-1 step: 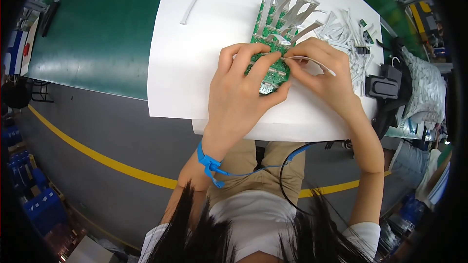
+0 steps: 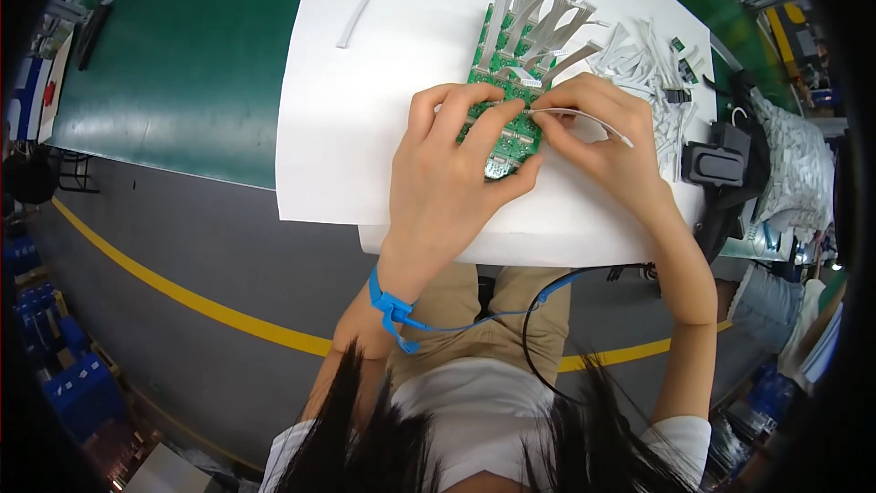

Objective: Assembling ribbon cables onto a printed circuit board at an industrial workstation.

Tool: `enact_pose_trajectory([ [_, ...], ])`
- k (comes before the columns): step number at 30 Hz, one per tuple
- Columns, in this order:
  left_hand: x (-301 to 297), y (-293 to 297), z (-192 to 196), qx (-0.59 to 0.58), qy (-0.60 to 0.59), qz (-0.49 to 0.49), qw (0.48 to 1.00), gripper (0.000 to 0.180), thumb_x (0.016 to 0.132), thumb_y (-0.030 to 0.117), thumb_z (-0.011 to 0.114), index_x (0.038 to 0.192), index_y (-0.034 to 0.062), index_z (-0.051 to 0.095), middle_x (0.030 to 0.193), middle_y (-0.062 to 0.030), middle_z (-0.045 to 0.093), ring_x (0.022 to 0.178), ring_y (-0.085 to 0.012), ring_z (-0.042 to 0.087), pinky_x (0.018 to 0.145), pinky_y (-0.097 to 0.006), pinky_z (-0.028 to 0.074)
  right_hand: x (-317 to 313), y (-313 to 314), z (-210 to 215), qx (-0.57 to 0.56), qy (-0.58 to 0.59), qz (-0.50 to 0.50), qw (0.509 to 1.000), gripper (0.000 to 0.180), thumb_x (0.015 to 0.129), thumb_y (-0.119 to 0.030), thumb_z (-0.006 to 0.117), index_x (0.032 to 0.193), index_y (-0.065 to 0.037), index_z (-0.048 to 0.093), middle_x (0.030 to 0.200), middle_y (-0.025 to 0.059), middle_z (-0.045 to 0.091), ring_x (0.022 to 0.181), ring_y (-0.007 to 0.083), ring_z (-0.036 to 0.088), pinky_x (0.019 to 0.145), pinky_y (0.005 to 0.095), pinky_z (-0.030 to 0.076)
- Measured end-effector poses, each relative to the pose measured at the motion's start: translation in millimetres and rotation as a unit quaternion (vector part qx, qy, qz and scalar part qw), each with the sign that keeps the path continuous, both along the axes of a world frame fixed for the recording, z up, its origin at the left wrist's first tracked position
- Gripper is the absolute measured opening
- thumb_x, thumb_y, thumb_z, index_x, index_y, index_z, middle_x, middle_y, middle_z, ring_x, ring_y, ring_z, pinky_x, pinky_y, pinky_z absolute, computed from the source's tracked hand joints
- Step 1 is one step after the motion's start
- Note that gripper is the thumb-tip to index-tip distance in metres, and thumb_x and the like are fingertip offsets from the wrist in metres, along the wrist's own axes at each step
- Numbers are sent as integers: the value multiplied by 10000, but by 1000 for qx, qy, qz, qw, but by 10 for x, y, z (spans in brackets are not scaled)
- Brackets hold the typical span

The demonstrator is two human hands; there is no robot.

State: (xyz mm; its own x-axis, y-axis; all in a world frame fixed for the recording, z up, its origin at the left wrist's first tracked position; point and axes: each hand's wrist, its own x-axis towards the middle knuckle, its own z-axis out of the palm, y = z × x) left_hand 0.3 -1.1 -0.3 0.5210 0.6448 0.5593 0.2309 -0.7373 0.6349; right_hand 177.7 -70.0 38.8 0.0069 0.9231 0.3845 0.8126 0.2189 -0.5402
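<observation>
The left hand's (image 2: 443,164) grip steadies the green circuit board (image 2: 518,148); the right hand (image 2: 622,160) pinches a white ribbon cable (image 2: 610,128), best kept level.

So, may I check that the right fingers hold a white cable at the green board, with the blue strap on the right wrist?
Not quite: the head view shows the blue strap on the left wrist; the right fingers hold a white cable at the green board.
</observation>
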Motion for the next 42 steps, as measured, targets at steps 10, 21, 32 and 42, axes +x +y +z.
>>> enact_pose_trajectory([
  [10,-15,-2,-21,19,-2,6,1000,444,700,169,837,1109,95,680,1174,-39,606,1101,-283,544,876,-389,531,71,4,35,-27,84,-11,996,137,814,-24,753,935,24,709,870,105,694,753,178,687,652,265,547],
  [21,-144,-129,129,8,-44,1,999,230,728,55,826,942,111,765,913,18,672,931,-206,576,854,-333,430,-113,-240,68,-56,200,19,978,148,784,-40,798,921,-40,745,828,60,710,762,143,676,665,253,526],
  [32,-91,-135,116,-84,-48,-50,994,166,773,42,785,914,72,703,938,-39,664,976,-234,569,841,-346,454,-143,-314,-98,-104,525,-24,844,109,866,3,741,938,76,702,934,113,721,847,139,686,756,261,566],
  [42,-10,-161,73,-42,40,13,998,409,687,184,867,1042,101,681,1152,-41,607,1132,-273,509,964,-389,415,-15,-86,35,-9,46,-80,996,137,862,-111,730,903,18,708,829,93,693,716,197,647,626,292,498],
])
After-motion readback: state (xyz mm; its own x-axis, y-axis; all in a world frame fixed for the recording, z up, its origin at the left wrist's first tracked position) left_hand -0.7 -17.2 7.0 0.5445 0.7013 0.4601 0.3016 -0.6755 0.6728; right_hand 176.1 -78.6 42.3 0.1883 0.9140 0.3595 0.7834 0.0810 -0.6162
